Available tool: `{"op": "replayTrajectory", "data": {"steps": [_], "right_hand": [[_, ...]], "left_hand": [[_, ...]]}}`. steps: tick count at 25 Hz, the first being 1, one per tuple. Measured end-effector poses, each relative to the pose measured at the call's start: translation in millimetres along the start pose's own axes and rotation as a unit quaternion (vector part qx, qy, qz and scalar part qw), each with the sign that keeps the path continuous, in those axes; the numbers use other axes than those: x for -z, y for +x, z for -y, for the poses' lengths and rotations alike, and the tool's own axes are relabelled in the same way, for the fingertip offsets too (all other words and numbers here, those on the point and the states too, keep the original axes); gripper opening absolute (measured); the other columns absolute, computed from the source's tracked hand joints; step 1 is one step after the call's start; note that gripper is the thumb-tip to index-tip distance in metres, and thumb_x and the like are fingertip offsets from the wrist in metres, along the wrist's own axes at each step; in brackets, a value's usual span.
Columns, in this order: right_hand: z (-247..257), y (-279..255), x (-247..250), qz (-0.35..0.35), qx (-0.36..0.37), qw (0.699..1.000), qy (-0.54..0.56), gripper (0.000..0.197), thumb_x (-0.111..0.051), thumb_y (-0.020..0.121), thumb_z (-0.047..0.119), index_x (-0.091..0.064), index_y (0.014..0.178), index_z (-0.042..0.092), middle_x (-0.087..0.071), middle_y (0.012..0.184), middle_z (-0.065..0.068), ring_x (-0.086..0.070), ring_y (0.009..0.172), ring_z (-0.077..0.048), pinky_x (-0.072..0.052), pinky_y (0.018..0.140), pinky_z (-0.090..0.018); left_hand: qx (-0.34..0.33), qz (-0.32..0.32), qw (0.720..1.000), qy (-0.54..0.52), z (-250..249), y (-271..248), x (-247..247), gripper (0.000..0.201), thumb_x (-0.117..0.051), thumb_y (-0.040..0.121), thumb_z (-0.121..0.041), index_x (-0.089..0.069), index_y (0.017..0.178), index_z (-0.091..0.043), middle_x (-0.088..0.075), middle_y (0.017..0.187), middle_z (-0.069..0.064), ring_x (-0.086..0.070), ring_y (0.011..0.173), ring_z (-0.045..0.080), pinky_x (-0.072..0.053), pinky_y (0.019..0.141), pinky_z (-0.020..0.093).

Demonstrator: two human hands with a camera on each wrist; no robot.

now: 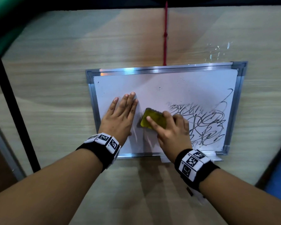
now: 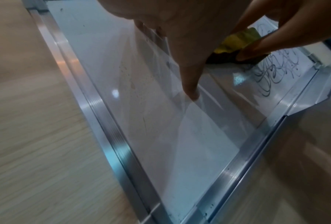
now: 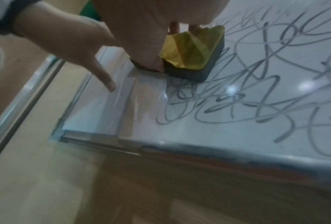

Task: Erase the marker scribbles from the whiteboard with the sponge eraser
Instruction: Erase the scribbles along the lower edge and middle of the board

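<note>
A silver-framed whiteboard (image 1: 177,82) lies flat on the wooden table. Black marker scribbles (image 1: 206,122) cover its right half; the left half is wiped white. My right hand (image 1: 170,127) grips a yellow-topped, dark-based sponge eraser (image 1: 154,118) and presses it on the board at the scribbles' left edge. In the right wrist view the eraser (image 3: 195,56) sits under my fingers, with the scribbles (image 3: 256,91) spreading to the right. My left hand (image 1: 122,114) lies flat with straight fingers on the board's left part, just left of the eraser. The left wrist view shows the eraser (image 2: 237,42) behind my thumb.
A red cord (image 1: 165,33) runs from the board's top edge to the table's far side. Crumpled clear film (image 1: 217,51) lies above the board's right corner. A black table leg (image 1: 15,114) stands at the left. Bare wooden tabletop (image 1: 47,78) surrounds the board.
</note>
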State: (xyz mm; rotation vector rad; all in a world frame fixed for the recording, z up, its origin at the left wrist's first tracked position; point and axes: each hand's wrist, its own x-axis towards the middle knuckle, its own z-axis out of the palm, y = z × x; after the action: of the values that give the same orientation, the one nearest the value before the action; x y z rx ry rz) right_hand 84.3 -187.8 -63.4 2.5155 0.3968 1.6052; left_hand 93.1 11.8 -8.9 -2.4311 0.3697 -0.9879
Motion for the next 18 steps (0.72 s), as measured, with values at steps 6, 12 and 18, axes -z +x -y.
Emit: {"op": "replayTrajectory", "data": {"steps": [6,12,18], "right_hand": [[0,-14,-2,0.035,0.076,0.996,0.001,0.067,-0.073,0.070,0.025,-0.054,0.133,0.039,-0.053,0.128,-0.015,-0.047,0.105,-0.037,-0.031,0.089,-0.044],[-1,3,2,0.009,-0.025,0.999,0.022,0.063,-0.057,0.076,0.023,-0.049,0.136,0.041,-0.051,0.129,-0.013,-0.046,0.105,-0.038,-0.032,0.090,-0.046],[-14,-7,0,0.001,0.005,1.000,0.023,0.066,-0.065,0.074,0.022,-0.050,0.137,0.038,-0.052,0.128,-0.016,-0.046,0.106,-0.038,-0.039,0.092,-0.047]], "left_hand": [[0.006,0.011,1.000,-0.006,1,-1,3,0.116,-0.055,0.084,-0.056,0.031,0.141,-0.002,0.039,0.148,0.017,0.030,0.139,0.031,0.011,0.117,0.047],[0.006,0.005,1.000,-0.018,-2,0,4,0.114,-0.058,0.084,-0.052,0.026,0.143,-0.002,0.035,0.150,0.017,0.027,0.141,0.031,0.008,0.117,0.047],[0.011,0.011,1.000,-0.027,-2,-1,1,0.114,-0.059,0.086,-0.047,0.030,0.141,-0.003,0.040,0.147,0.016,0.031,0.139,0.030,0.008,0.118,0.046]]}}
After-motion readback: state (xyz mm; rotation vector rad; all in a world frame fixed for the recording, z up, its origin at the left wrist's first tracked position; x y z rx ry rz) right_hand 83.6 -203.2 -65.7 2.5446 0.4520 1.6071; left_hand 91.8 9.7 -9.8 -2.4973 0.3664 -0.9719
